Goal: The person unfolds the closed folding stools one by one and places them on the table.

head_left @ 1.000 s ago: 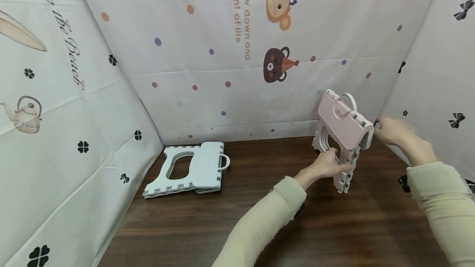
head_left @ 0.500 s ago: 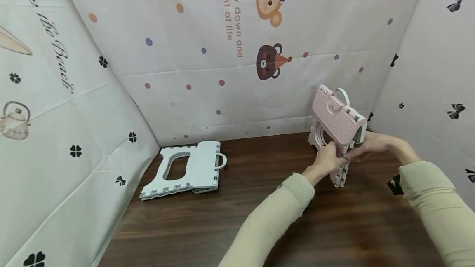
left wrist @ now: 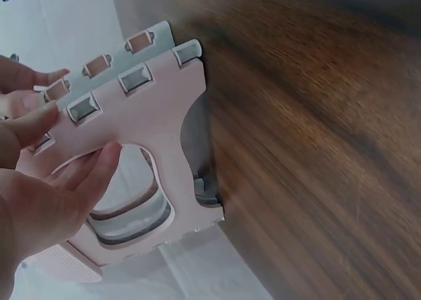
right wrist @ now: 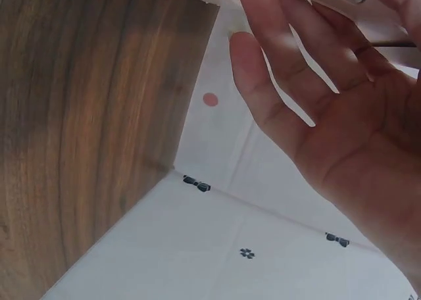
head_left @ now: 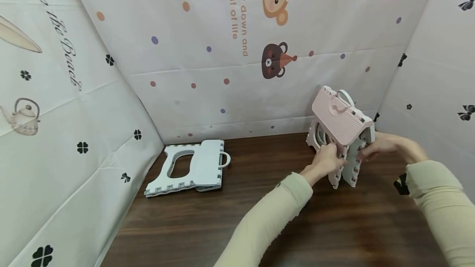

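A pink folding step stool (head_left: 338, 119) stands tilted at the right, near the back wall, its pale inner leg panel spread apart from the pink one. My left hand (head_left: 325, 160) grips the pink leg panel; in the left wrist view its fingers (left wrist: 104, 168) reach into the panel's oval opening and its thumb lies at the hinged edge. On the far side, my right hand (head_left: 387, 146) holds the pale panel by its edge, the thumb in front. The right wrist view shows bent fingers (right wrist: 263, 83) below the stool, which is mostly cut off there.
A pale folded step stool (head_left: 207, 164) with a loop handle lies flat on the dark wooden table (head_left: 178, 230) at the left. White printed cloth walls (head_left: 193, 106) enclose the table at the back and both sides. A small black object (head_left: 401, 184) shows beside the right sleeve.
My right hand has come in from the stool's right side onto the pale panel. The two leg panels, close together before, now stand apart. The pale stool lies unmoved.
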{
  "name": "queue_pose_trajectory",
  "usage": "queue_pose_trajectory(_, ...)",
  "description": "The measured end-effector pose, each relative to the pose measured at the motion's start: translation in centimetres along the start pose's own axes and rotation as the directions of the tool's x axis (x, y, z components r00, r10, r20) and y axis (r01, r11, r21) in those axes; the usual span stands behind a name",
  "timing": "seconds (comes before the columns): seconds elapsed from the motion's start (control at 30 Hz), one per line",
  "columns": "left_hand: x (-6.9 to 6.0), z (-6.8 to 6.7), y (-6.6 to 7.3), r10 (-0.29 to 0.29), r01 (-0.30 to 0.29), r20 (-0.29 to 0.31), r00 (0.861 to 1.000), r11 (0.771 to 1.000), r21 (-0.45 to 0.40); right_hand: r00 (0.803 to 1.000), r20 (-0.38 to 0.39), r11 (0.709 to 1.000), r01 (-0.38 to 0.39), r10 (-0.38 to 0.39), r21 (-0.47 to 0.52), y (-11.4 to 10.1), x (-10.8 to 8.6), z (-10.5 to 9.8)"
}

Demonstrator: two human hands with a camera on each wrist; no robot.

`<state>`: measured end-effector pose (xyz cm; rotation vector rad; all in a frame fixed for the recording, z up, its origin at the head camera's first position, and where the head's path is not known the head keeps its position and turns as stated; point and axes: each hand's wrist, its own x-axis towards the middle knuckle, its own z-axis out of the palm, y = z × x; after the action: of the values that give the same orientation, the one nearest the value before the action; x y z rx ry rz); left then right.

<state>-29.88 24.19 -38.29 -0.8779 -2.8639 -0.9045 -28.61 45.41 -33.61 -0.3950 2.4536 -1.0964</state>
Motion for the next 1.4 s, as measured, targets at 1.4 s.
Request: queue_pose_trajectory(1.4, -0.2, -1.9, -1.4, -0.022, 0.019, 0.032, 0.999, 0.995, 0.102, 0.996, -0.034, 0.996, -0.086, 0.087, 0.019, 3.6, -2.8, -2.6)
